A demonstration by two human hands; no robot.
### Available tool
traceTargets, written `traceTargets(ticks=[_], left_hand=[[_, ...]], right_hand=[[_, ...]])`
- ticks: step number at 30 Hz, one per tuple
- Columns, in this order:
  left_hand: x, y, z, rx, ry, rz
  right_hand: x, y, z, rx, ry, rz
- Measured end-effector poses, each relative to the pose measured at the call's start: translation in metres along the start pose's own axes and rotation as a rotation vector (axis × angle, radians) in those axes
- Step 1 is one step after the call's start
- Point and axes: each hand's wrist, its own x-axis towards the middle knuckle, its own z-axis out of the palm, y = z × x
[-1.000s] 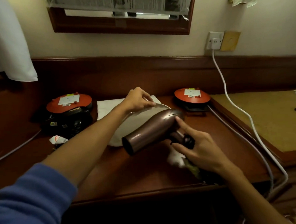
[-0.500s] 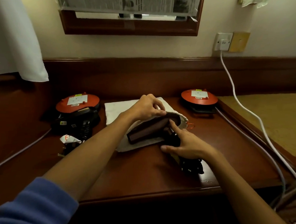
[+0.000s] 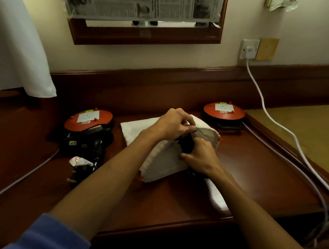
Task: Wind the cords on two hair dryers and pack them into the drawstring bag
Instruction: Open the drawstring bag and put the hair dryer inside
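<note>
A white drawstring bag point(image 3: 161, 161) lies on the wooden desk with its mouth toward the right. My left hand point(image 3: 174, 125) pinches the bag's upper rim and holds it up. My right hand point(image 3: 200, 156) grips the black handle of the bronze hair dryer point(image 3: 186, 145); the dryer's body is hidden inside the bag and only the handle shows at the mouth. A second, black hair dryer point(image 3: 89, 140) lies at the left of the desk, its cord and plug point(image 3: 81, 171) loose in front of it.
Two red round cable reels sit at the back: one point(image 3: 88, 119) behind the black dryer, one point(image 3: 223, 111) to the right. A white cable point(image 3: 267, 113) runs from the wall socket point(image 3: 249, 48) down the desk's right side. The desk's front edge point(image 3: 163, 226) is near me.
The bronze dryer went from held above the desk into the bag, barrel first. My left hand lifted the bag's rim over it; my right hand followed with the handle.
</note>
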Motion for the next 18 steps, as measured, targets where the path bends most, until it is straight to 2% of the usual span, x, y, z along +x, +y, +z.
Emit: traceTargets(ticks=[5, 9, 10, 11, 15, 18], left_hand=[[0.001, 0.001, -0.006, 0.008, -0.009, -0.016], [0.001, 0.001, -0.015, 0.002, 0.016, -0.017], [0.001, 0.001, -0.017, 0.000, 0.020, -0.013], [0.001, 0.002, -0.019, -0.003, 0.022, -0.009], [0.004, 0.004, -0.020, 0.006, 0.012, 0.010], [0.005, 0.005, -0.020, 0.010, -0.007, 0.021]], right_hand=[[0.024, -0.001, 0.010, -0.075, -0.050, 0.103], [0.022, 0.009, 0.006, -0.342, -0.359, 0.164], [0.022, 0.010, 0.004, -0.358, -0.384, 0.155], [0.021, 0.011, 0.003, -0.344, -0.354, 0.135], [0.024, 0.014, 0.012, -0.090, -0.004, -0.025], [0.030, 0.014, 0.018, 0.047, 0.095, 0.017]])
